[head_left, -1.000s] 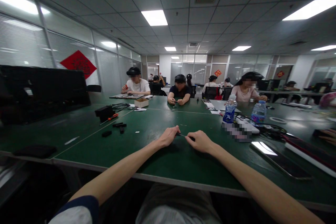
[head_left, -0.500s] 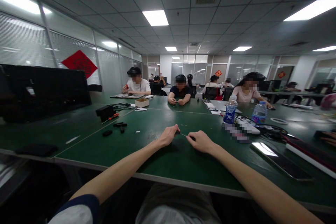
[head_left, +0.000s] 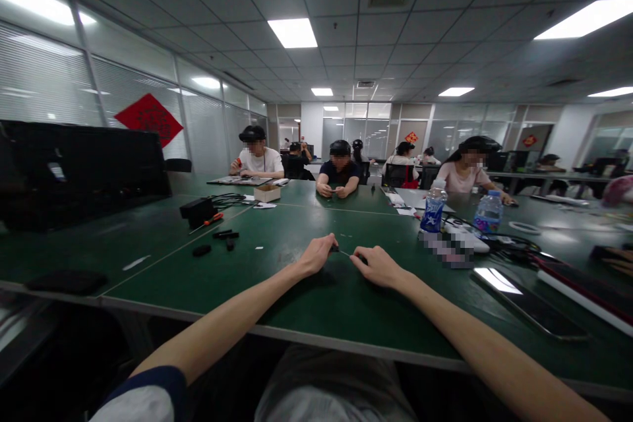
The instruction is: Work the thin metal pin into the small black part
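Over the green table (head_left: 297,303), my left hand (head_left: 316,256) is closed, pinching a small black part (head_left: 335,248) between thumb and fingers. My right hand (head_left: 378,265) is closed around the dark handle of a thin screwdriver (head_left: 345,253). Its slim metal shaft points left and meets the black part, though I cannot make out the exact contact. Most of the handle and much of the part are hidden by my fingers. To the left of my hands lie several small black pieces (head_left: 226,235) and a small white scrap (head_left: 259,248).
An orange-handled screwdriver (head_left: 212,219) lies by a black box (head_left: 196,213) with cables. A small cardboard box (head_left: 267,193) stands farther back. On the right are two bottles (head_left: 434,208), a phone (head_left: 531,303) and cables. Across the table a person (head_left: 339,171) works with both hands.
Almost nothing differs. Both my hands hold the same place and grip, and the view has shifted very slightly.
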Tool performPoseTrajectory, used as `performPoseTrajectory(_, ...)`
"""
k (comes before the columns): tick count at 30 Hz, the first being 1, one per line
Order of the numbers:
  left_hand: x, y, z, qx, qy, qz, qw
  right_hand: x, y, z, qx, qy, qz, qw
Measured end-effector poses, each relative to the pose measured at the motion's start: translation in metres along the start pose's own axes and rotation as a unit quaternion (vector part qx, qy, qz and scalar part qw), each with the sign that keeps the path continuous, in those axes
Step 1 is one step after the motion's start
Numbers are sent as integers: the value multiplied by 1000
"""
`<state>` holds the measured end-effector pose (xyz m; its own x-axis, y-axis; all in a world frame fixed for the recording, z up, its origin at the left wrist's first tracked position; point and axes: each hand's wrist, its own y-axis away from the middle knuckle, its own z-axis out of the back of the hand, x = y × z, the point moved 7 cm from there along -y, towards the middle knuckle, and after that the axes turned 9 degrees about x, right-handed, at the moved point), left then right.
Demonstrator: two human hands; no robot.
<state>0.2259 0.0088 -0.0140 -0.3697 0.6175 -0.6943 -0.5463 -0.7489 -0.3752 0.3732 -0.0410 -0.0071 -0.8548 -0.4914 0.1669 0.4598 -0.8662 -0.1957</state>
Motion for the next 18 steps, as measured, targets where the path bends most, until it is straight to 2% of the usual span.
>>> performPoseTrajectory(10,4,-2,-3,8,-20,-15,1000,2,0,0,3,-18,30,999)
performPoseTrajectory(18,-5,0,-3,31,-143,-68,987,2,-1,-5,25,-62,28,997)
